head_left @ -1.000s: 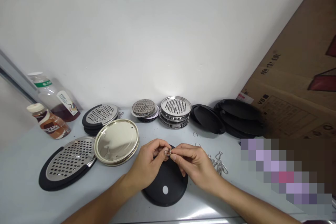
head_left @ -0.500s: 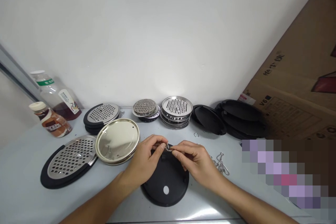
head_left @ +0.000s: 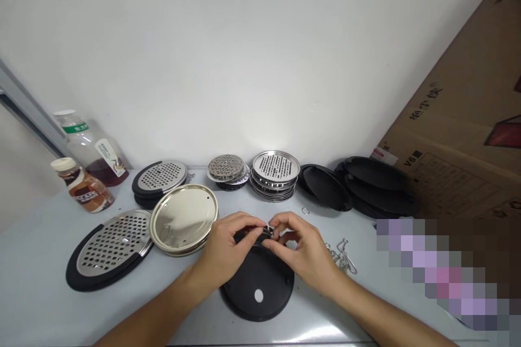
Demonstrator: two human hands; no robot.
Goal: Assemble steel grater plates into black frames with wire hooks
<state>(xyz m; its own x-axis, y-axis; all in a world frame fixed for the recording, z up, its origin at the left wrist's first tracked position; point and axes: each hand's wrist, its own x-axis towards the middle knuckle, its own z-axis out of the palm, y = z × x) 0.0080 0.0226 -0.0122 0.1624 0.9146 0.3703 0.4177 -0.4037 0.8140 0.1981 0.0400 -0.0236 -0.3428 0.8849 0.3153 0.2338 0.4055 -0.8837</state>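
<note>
Over the far edge of a round black plate (head_left: 258, 276) with a white dot, both hands meet at the fingertips. My left hand (head_left: 234, 246) pinches a small shiny metal piece (head_left: 268, 231), possibly a ring, with thumb and forefinger. From the other side, my right hand (head_left: 302, 249) grips the same piece, its fingers curled. Fingers hide most of this piece, so its exact shape is unclear. To the right of my right hand lies a small heap of bent wire hooks (head_left: 342, 256). A thin metal ring (head_left: 305, 211) rests beyond that hand.
Left of the hands are pale-gold round lids (head_left: 183, 217) and black-rimmed perforated discs (head_left: 109, 246). Along the wall stand stacked metal grater discs (head_left: 277, 168) and black plates (head_left: 374, 179). Two bottles (head_left: 87, 190) occupy the left; a cardboard box (head_left: 459, 119) leans at right.
My right hand has turned and its fingers are more curled around the small metal piece. That piece has shifted slightly to the right. The view has moved a little.
</note>
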